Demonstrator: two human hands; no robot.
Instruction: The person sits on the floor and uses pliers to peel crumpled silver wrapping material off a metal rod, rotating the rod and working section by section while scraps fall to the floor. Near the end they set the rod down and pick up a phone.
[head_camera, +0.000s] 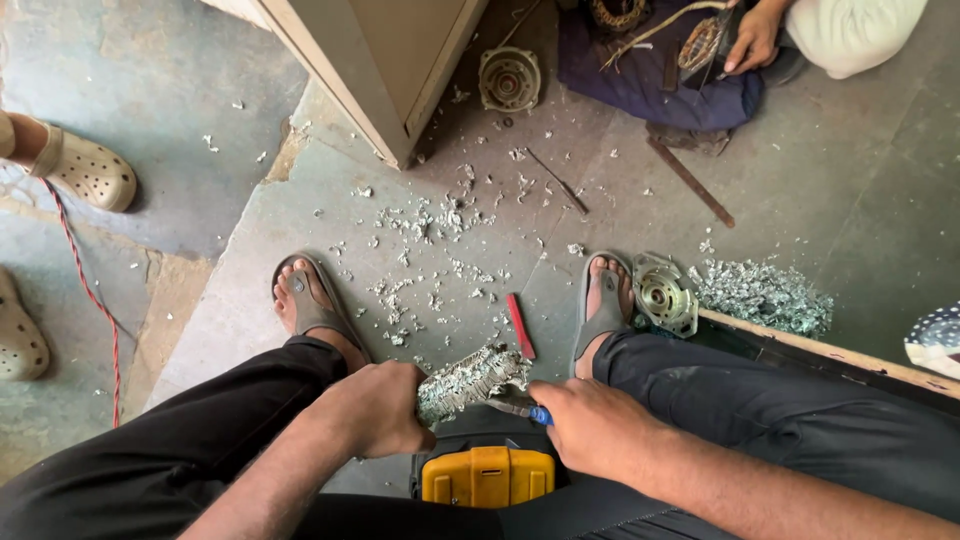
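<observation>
My left hand (375, 408) grips a rough grey bundle of shredded, silvery strips (468, 378) between my knees. My right hand (590, 425) holds a small tool with a blue handle (520, 405), its metal tip against the bundle. Below both hands stands a black and yellow case (487, 476). My feet in grey sandals rest on the stone floor, left foot (308, 305) and right foot (605, 300).
Grey scraps (430, 225) litter the floor. A red-handled tool (519, 326) lies by my right foot, next to a round metal motor cover (665, 295) and a scrap heap (765, 295). Another person's hand (752, 40) works on a coil at the top. A cabinet corner (385, 70) stands ahead.
</observation>
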